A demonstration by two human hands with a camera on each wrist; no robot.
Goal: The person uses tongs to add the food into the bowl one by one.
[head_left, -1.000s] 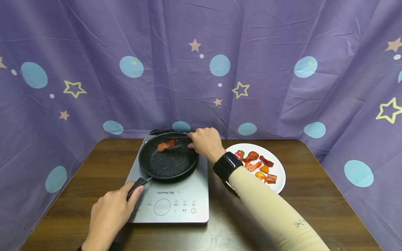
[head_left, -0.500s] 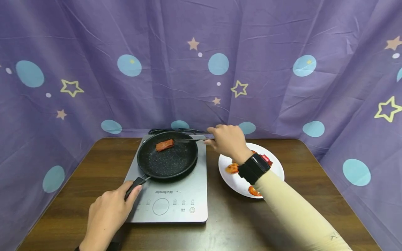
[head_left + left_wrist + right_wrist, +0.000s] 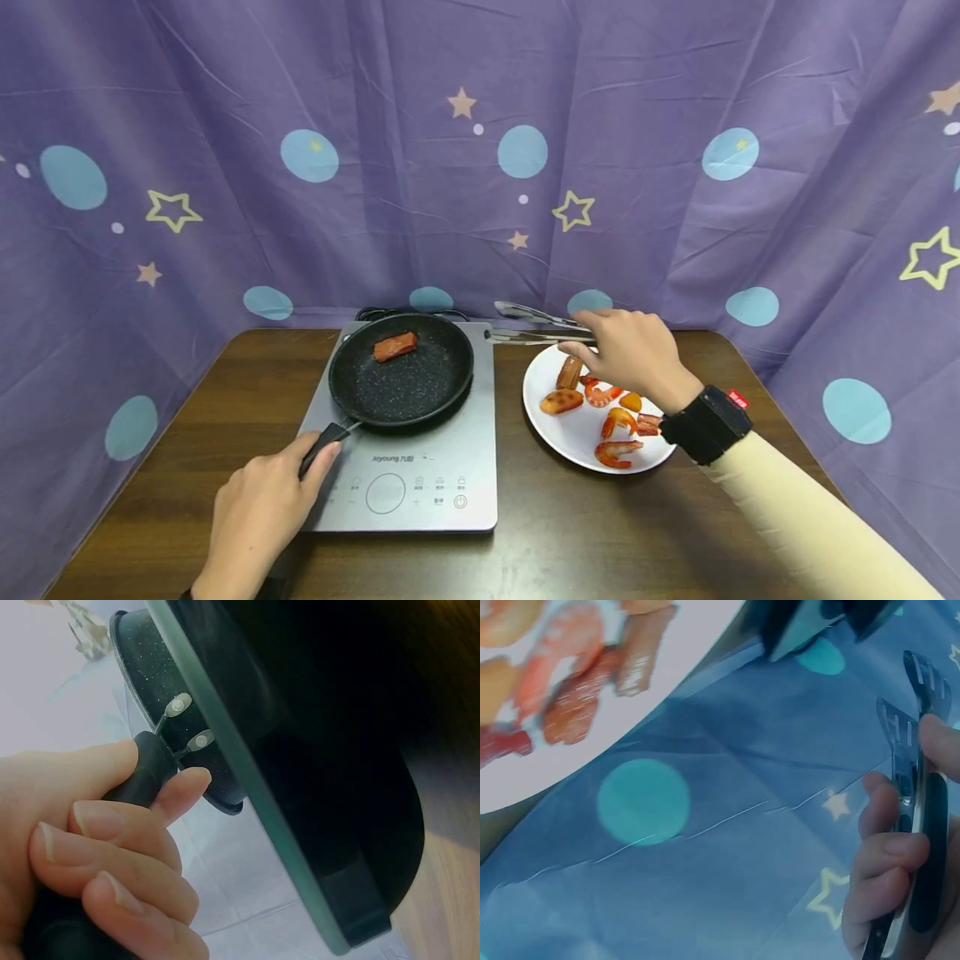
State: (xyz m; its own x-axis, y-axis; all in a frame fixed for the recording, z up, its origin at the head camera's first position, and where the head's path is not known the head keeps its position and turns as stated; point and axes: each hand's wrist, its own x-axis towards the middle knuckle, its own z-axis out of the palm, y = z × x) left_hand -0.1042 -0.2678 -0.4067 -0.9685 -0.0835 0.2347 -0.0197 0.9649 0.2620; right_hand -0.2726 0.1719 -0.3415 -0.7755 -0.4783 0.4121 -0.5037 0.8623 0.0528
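Observation:
My left hand (image 3: pixel 262 504) grips the black handle (image 3: pixel 324 447) of a frying pan (image 3: pixel 401 392); the left wrist view shows its fingers curled round that handle (image 3: pixel 146 774). The pan sits on a silver induction cooktop (image 3: pixel 472 467), with one reddish-brown piece of meat (image 3: pixel 395 346) in its upper part. My right hand (image 3: pixel 633 354) holds metal tongs (image 3: pixel 532 336) over the back of a white plate (image 3: pixel 555 437). Their two arms stand slightly apart, tips pointing left, with nothing between them. In the right wrist view the fingers wrap the dark-handled tongs (image 3: pixel 922 817).
On the plate lie several foods, among them shrimp (image 3: pixel 618 452), a browned oval piece (image 3: pixel 561 402) and a meat strip (image 3: pixel 570 373). A black cable (image 3: pixel 375 314) lies behind the cooktop. The wooden table (image 3: pixel 540 533) backs onto a purple curtain (image 3: pixel 637 250).
My right hand has drawn the tongs out of the pan and rightward to above the plate. The meat piece stays in the pan. My left hand keeps its grip on the handle.

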